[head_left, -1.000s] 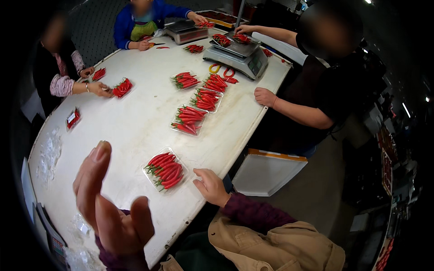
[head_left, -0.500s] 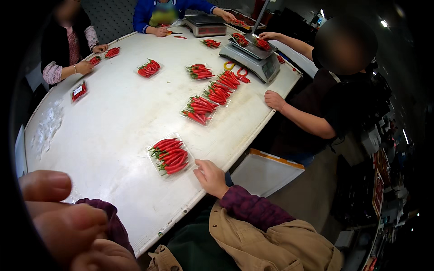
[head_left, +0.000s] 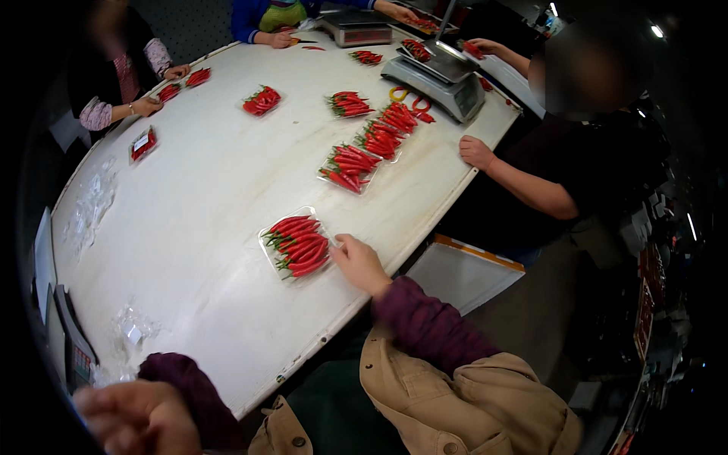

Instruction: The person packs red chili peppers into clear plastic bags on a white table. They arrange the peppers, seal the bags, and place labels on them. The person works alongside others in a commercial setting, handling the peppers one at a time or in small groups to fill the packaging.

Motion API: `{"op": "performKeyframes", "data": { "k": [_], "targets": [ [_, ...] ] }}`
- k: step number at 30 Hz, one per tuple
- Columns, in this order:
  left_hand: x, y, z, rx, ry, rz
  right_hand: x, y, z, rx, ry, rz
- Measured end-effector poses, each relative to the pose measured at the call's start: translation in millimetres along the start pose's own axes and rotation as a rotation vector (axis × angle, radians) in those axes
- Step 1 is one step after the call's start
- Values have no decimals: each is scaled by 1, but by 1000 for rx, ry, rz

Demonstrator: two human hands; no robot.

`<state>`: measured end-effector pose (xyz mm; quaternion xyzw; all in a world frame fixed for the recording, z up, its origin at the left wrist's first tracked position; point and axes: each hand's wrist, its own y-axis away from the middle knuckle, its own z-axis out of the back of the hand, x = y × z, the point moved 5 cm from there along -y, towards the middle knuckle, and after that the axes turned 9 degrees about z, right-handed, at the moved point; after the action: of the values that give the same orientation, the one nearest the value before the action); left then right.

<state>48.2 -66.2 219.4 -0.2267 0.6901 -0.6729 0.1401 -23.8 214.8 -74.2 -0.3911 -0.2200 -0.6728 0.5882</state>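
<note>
In front of me on the white table sits a clear plastic tray of red chili peppers, their green stems mostly to the left. My right hand is at the tray's right edge, fingers loosely bent and apart, with the tips at or just beside the rim. Whether they touch it I cannot tell. My left hand is raised at the lower left, close to the camera. Motion smears its fingers, so anything between them cannot be made out.
More chili trays line the table's right part. A co-worker's hand holds a chili pack beside a scale. Handled loops in yellow and red lie below it. Crumpled clear plastic lies left. Another device stands near my left hand.
My view has shifted, moving the table up and right in the picture. My right hand has moved forward along the tray's edge; my left hand sits lower. The right co-worker has lifted a pack off the scale.
</note>
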Motion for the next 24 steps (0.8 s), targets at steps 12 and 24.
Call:
{"op": "performKeyframes", "data": {
  "k": [12, 24],
  "targets": [
    [36, 320, -78, 1006, 120, 1615, -16, -20, -8, 275, -330, -338],
    [10, 300, -113, 1032, 482, 1786, -36, -4, 31, 82, -754, -368]
  ]
}}
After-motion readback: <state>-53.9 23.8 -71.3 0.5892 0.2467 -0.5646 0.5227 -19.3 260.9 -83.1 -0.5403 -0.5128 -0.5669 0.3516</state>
